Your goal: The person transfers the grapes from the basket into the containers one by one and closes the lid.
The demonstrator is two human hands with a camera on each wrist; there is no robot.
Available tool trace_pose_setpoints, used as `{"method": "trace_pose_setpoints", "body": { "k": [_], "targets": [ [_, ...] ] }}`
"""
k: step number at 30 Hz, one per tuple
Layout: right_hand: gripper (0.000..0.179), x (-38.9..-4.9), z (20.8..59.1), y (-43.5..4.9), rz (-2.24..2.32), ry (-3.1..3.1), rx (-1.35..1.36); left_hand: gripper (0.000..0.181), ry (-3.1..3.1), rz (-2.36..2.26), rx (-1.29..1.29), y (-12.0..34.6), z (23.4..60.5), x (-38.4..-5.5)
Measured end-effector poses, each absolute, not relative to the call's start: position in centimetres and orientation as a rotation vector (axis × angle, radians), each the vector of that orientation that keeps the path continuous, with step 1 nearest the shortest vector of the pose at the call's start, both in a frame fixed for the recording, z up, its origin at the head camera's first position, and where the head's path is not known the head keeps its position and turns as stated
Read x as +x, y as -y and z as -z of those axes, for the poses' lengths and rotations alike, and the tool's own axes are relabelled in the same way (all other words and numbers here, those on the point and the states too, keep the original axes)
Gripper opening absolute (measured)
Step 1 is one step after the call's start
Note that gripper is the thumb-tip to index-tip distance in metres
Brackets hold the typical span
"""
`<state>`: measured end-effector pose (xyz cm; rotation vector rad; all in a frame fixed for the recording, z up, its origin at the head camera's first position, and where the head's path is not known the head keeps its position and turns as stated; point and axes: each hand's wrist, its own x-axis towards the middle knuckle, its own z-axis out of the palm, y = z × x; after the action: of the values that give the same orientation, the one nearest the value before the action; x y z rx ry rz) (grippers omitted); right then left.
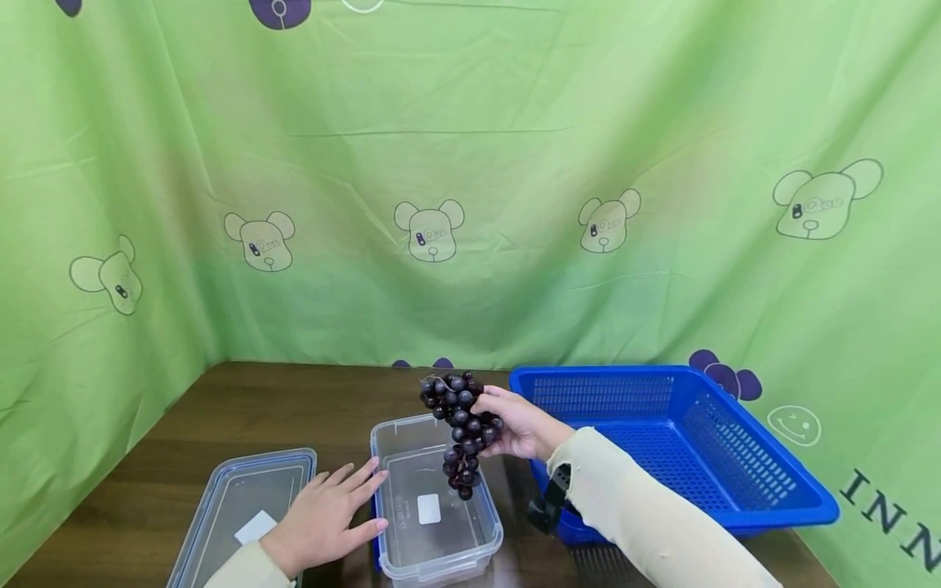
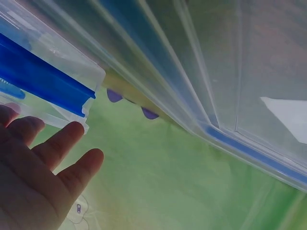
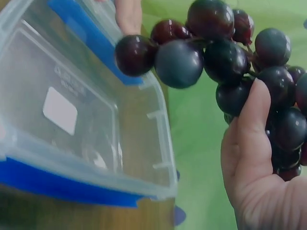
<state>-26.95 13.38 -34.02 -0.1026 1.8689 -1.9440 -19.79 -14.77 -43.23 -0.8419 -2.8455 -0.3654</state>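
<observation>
A bunch of dark purple grapes (image 1: pixel 460 420) hangs in my right hand (image 1: pixel 520 426), which grips it above the far right part of a clear plastic container (image 1: pixel 412 535). In the right wrist view the thumb presses against the grapes (image 3: pixel 225 62), and the container (image 3: pixel 96 167) shows a white label and blue side clips. My left hand (image 1: pixel 331 514) is at the container's left side with its fingers spread, the fingertips by the rim. In the left wrist view the fingers (image 2: pixel 62 146) are extended near a blue clip (image 2: pixel 43 76); whether they touch it I cannot tell.
A clear lid (image 1: pixel 238 498) with a white label lies on the brown wooden table (image 1: pixel 316 400), left of the container and partly under my left hand. A large blue perforated basket (image 1: pixel 662 457) stands to the right, behind my right forearm. A green patterned curtain (image 1: pixel 441 310) hangs behind.
</observation>
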Motion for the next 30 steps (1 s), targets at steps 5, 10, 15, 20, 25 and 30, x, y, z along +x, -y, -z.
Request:
{"method": "trace_pose_setpoints", "body": {
  "k": [5,10,15,20,25,30],
  "targets": [
    [0.052,-26.4,34.4,-12.2,2.021,-1.848,-0.069,0.059,2.813,0.349,-0.87,14.7,43.0,-19.9],
    [0.052,-25.4,35.0,-11.0,2.068,-1.844,-0.029,0.06,2.812,0.338,-0.89,14.8,43.3,-20.0],
    [0.053,-24.6,35.8,-10.1,2.116,-1.832,-0.012,0.06,2.783,0.31,-0.891,14.8,43.4,-19.7],
    [0.055,-23.9,36.5,-9.5,2.121,-1.843,-0.009,0.06,2.801,0.299,-0.891,14.9,43.0,-19.5],
    [0.057,-23.5,37.4,-9.1,2.057,-1.828,-0.04,0.06,2.823,0.292,-0.902,14.9,42.9,-19.5],
    [0.054,-23.0,38.1,-8.8,2.0,-1.813,-0.075,0.06,2.808,0.292,-0.908,14.9,43.0,-19.6]
  ]
}}
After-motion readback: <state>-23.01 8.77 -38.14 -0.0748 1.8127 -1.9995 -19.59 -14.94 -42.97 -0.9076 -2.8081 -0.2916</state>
